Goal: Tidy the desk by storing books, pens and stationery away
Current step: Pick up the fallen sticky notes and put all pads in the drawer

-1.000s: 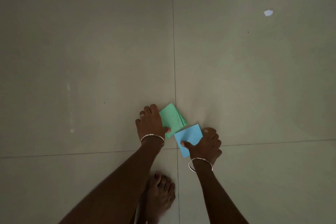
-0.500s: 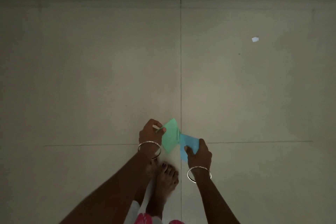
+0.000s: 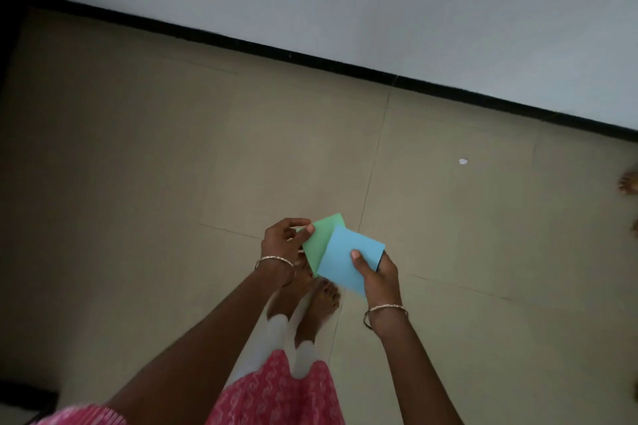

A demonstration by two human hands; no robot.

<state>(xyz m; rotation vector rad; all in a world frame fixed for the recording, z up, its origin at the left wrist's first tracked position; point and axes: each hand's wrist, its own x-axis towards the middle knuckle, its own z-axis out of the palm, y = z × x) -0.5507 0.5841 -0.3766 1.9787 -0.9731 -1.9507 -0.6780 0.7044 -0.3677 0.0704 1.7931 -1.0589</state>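
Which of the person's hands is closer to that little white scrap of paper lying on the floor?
Right. The right hand, holding the blue square paper pad, is nearer the small white paper scrap, which lies farther out towards the wall and to the right. The left hand, holding the green paper pad, is farther away.

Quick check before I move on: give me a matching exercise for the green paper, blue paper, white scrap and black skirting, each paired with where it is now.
Things:
1. green paper
2. blue paper
3. white scrap
4. black skirting

Places:
A. lying alone on the floor tiles
B. held in the right hand
C. running along the foot of the wall
D. held in the left hand

Pairs: 1-D, 2-B, 3-A, 4-C
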